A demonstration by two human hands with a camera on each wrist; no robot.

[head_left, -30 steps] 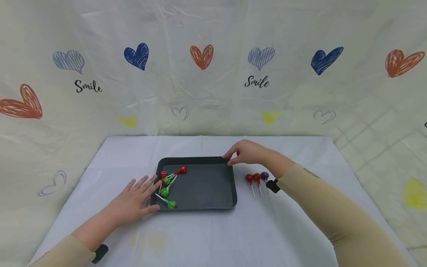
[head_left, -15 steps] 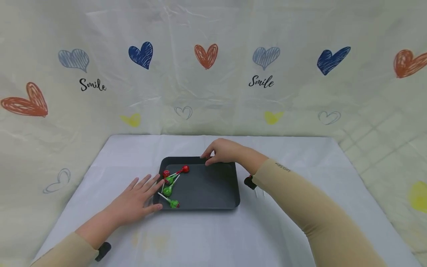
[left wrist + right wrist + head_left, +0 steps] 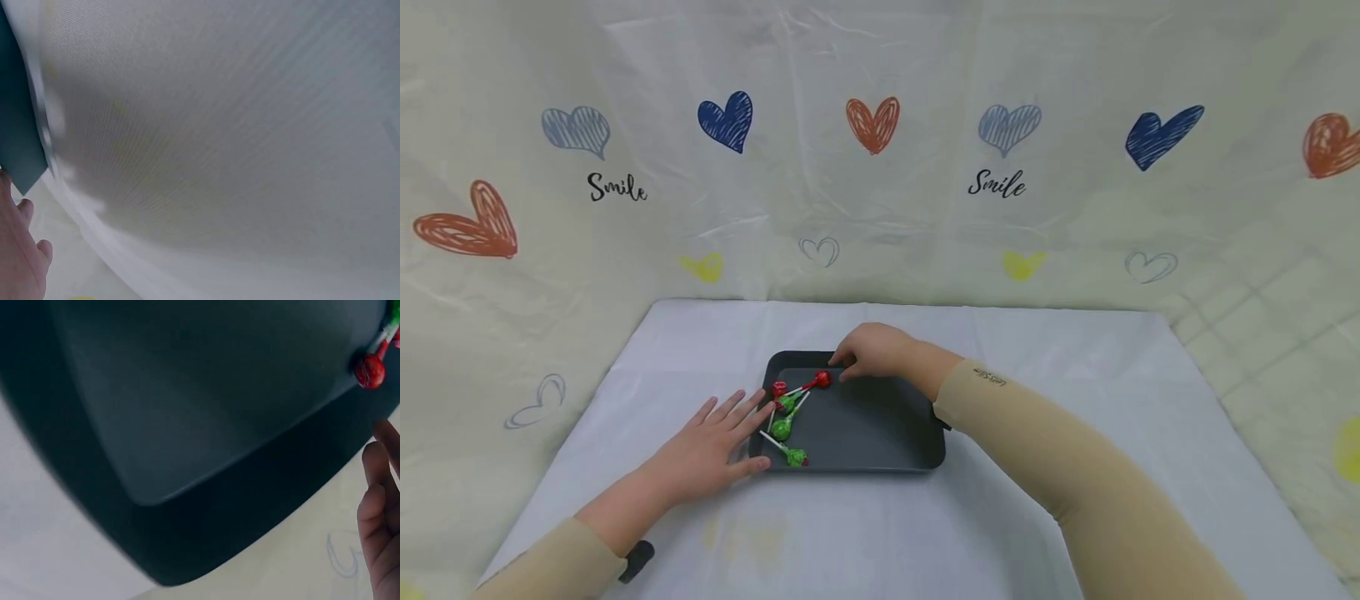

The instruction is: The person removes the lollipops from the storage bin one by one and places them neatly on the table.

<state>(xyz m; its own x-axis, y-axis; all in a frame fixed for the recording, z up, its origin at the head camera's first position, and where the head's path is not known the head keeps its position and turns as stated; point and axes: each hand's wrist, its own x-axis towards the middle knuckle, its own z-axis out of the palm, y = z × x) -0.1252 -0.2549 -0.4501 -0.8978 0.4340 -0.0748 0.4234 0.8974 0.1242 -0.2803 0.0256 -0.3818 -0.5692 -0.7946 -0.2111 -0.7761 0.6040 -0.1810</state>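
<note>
A dark grey tray point(image 3: 872, 433) lies on the white tablecloth. Several wrapped lollipops are gathered in its left part: a red one point(image 3: 823, 379) at the back, another red one point(image 3: 778, 388), and green ones such as this green lollipop point(image 3: 796, 457) in front. My left hand point(image 3: 703, 454) is spread flat at the tray's left edge, fingertips over the rim near the sticks. Over the tray's back rim, my right hand point(image 3: 876, 350) hovers just right of the rear red lollipop, thumb and fingers apart and holding nothing. In the right wrist view that lollipop point(image 3: 370, 370) lies beyond the fingertips point(image 3: 381, 428).
White tablecloth point(image 3: 1075, 400) surrounds the tray. Behind stands a pale sheet point(image 3: 925, 225) printed with hearts. My right sleeve point(image 3: 1030, 442) covers the area right of the tray. Dark straps show at both wrists.
My right hand has moved left along the tray's back rim to the rear red lollipop. The lollipops right of the tray are now hidden by that arm. My left hand stays put.
</note>
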